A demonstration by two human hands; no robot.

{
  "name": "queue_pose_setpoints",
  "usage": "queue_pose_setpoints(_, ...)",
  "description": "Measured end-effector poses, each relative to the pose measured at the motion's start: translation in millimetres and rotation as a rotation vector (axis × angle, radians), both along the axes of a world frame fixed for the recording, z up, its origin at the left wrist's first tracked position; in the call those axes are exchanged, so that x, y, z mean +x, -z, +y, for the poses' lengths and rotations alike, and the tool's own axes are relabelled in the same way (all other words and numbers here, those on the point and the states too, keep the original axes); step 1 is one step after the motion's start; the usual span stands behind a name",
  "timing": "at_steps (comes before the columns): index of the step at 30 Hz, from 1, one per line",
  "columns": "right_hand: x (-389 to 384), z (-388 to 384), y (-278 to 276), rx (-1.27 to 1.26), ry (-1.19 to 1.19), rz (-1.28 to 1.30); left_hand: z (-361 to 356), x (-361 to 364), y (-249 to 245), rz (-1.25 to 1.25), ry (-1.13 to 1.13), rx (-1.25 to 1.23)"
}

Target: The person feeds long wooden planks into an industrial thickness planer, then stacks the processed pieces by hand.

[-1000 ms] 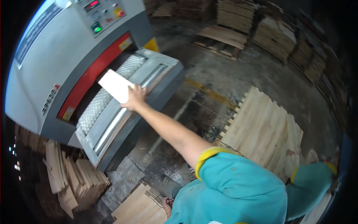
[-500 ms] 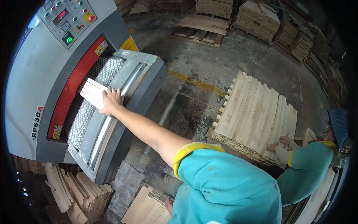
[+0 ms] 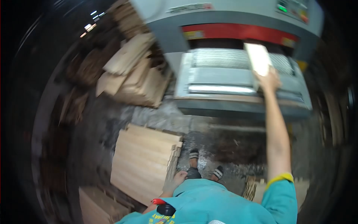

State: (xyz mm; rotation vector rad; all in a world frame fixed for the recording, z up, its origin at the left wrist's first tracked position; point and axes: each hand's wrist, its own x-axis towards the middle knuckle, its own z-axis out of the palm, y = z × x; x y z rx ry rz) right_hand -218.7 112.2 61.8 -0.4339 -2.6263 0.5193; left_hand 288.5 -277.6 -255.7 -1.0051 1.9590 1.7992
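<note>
My right hand (image 3: 269,79) reaches forward over the machine's infeed table, its fingers around the near end of pale wooden strips (image 3: 258,59). The far end of the strips reaches the dark slot under the red bar (image 3: 238,31), lying over the textured feed belt (image 3: 220,58). Low in the view, my left hand (image 3: 180,177) hangs by my leg, beside the edge of a stack of wooden boards (image 3: 145,160). Its fingers are blurred.
Large grey machine (image 3: 238,16) spans the top, with a metal roller (image 3: 220,89) along its table's front. Another pile of boards (image 3: 130,80) stands left of it. My feet in sandals (image 3: 218,172) are on the stained floor. More stacked wood (image 3: 255,188) lies at lower right.
The view has swung left and down, bringing the board stack and my feet into sight. My right hand stays on the strips at the machine; the co-worker is out of view.
</note>
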Motion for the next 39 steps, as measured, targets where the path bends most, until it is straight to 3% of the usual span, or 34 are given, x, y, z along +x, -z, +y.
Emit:
queue_pose_setpoints(9,-25.2,-9.6,-13.0,0.134,0.040,-0.229,-24.4,8.8,3.7,-0.011,-0.012,-0.161)
queue_pose_setpoints(11,-31.1,-10.7,-12.0,0.127,0.033,-0.231,-36.1,12.6,14.5,-0.027,-0.076,-0.146)
queue_pose_setpoints(14,-49.6,-3.0,-7.2,0.192,-0.018,-0.248,-63.2,18.3,43.8,0.042,0.003,-0.214)
queue_pose_setpoints(19,-102.2,44.2,17.2,0.304,-0.141,-0.208,-99.2,8.4,-8.2,0.010,-0.242,-0.144)
queue_pose_setpoints(21,-102.8,37.1,11.4,0.432,-0.105,-0.185,-115.6,13.8,-2.2,-0.012,-0.311,-0.118)
queue_pose_setpoints(22,-97.7,19.7,8.2,0.515,-0.072,-0.158,-124.9,14.9,-0.1,-0.023,-0.336,-0.109)
queue_pose_setpoints(24,-71.8,-46.1,-0.3,0.533,-0.261,0.020,-140.2,15.5,-10.4,-0.029,-0.359,-0.134)
queue_pose_setpoints(26,-3.4,-172.5,-15.1,0.347,-0.594,0.176,-154.0,13.7,-15.3,-0.063,-0.363,-0.165)
queue_pose_setpoints(29,87.6,-333.9,-6.5,0.341,-1.113,0.276,-165.6,14.2,10.8,-0.010,-0.387,-0.226)
queue_pose_setpoints(30,124.3,-387.5,12.5,0.020,-1.205,0.149,-163.5,15.6,19.7,0.011,-0.390,-0.258)
queue_pose_setpoints(32,183.8,-484.1,49.3,-0.235,-1.274,-0.358,-156.1,14.3,35.4,-0.144,-0.360,-0.259)
queue_pose_setpoints(34,200.1,-549.8,124.0,-0.238,-1.469,-0.850,-164.2,9.6,62.4,-0.276,-0.294,-0.279)
queue_pose_setpoints(35,199.3,-562.3,188.3,-0.295,-1.512,-1.001,-166.4,9.9,82.4,-0.351,-0.241,-0.087)
queue_pose_setpoints(37,193.7,-589.2,305.4,-0.317,-1.427,-1.247,-170.8,-7.5,95.1,-0.498,-0.238,-0.039)
queue_pose_setpoints(39,174.2,-625.6,392.2,-0.081,-1.550,-1.262,-171.9,-27.9,104.5,-0.640,-0.248,0.009)
